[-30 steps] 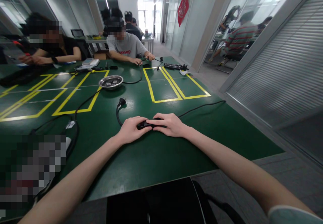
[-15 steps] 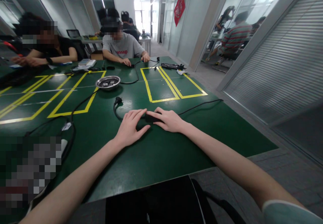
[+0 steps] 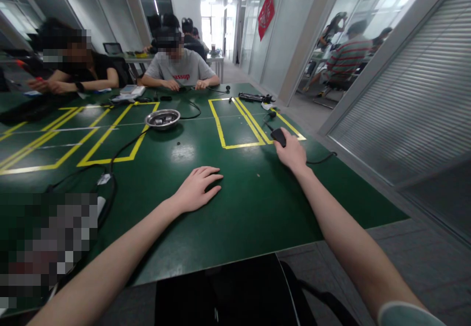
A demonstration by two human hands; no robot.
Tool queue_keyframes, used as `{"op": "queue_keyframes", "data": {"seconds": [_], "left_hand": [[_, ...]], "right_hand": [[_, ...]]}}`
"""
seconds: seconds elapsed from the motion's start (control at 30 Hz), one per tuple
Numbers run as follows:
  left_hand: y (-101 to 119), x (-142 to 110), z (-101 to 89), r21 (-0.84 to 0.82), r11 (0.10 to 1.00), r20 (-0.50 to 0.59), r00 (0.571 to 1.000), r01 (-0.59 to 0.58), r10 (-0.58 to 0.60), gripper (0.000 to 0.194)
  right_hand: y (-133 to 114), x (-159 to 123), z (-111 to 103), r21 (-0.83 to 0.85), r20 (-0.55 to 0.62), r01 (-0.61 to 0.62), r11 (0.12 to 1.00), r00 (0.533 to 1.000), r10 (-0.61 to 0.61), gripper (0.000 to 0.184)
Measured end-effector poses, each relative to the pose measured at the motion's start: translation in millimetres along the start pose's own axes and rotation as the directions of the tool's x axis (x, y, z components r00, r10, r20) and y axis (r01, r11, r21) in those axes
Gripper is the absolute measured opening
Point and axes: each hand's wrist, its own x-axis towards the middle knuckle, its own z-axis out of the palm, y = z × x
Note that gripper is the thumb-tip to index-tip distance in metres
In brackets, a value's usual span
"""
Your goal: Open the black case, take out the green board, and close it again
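My right hand [image 3: 291, 150] grips a black power adapter [image 3: 278, 137] over the right side of the green table [image 3: 243, 228]. From the adapter's far end a short lead runs to a black plug [image 3: 271, 114], close to the yellow tape. A thin black cord [image 3: 324, 160] trails out to the right behind my hand. My left hand [image 3: 198, 188] rests on the tabletop with its fingers stretched out, holding nothing. Some of the right hand's fingers are hidden behind its back.
A metal bowl [image 3: 162, 119] with small metal parts stands left of centre. Yellow tape [image 3: 245, 146] marks out boxes. A black folded tripod [image 3: 255, 97] lies at the far edge. Across the table a person in a grey shirt [image 3: 180, 67] handles a cord; another person sits at left.
My right hand has carried the adapter, with its plug and cord, away from my left hand to the right and farther out. My left hand stays roughly in place.
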Motion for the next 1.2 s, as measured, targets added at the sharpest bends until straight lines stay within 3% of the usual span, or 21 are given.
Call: {"op": "queue_keyframes", "data": {"seconds": [0.1, 0.27, 0.47, 0.63, 0.77, 1.03, 1.2], "left_hand": [[1, 0, -1.5, 0.001, 1.000, 0.007, 1.000, 0.004, -0.004, 0.032], [3, 0, -3.4, -0.016, 1.000, 0.016, 1.000, 0.002, -0.002, 0.033], [3, 0, -1.7, -0.026, 1.000, 0.012, 1.000, 0.008, -0.007, 0.032], [4, 1, -0.4, -0.017, 1.000, 0.023, 1.000, 0.013, -0.012, 0.033], [5, 0, -0.8, -0.009, 1.000, 0.035, 0.999, 0.006, -0.006, 0.034], [6, -2, -2.2, -0.024, 1.000, 0.043, 0.999, 0.009, -0.008, 0.034], [5, -1, -1.8, -0.027, 1.000, 0.045, 0.999, 0.008, -0.007, 0.034]], "right_hand": [[4, 2, 6, -0.078, 0.144, 0.008, 0.997, 0.990, 0.003, 0.061], [8, 6, 12, 0.018, 0.181, 0.227, 0.974, 0.957, -0.226, 0.059], [9, 8, 10, -0.123, 0.097, -0.013, 0.992, 0.995, 0.025, 0.058], [9, 21, 13, -0.182, 0.064, -0.054, 0.982, 0.996, 0.067, 0.058], [16, 36, 17, -0.168, 0.015, -0.157, 0.973, 0.987, 0.162, 0.057], [30, 45, 14, -0.084, -0.087, -0.225, 0.971, 0.972, 0.217, 0.055], [38, 47, 15, -0.098, -0.076, -0.168, 0.981, 0.984, 0.161, 0.058]]}}
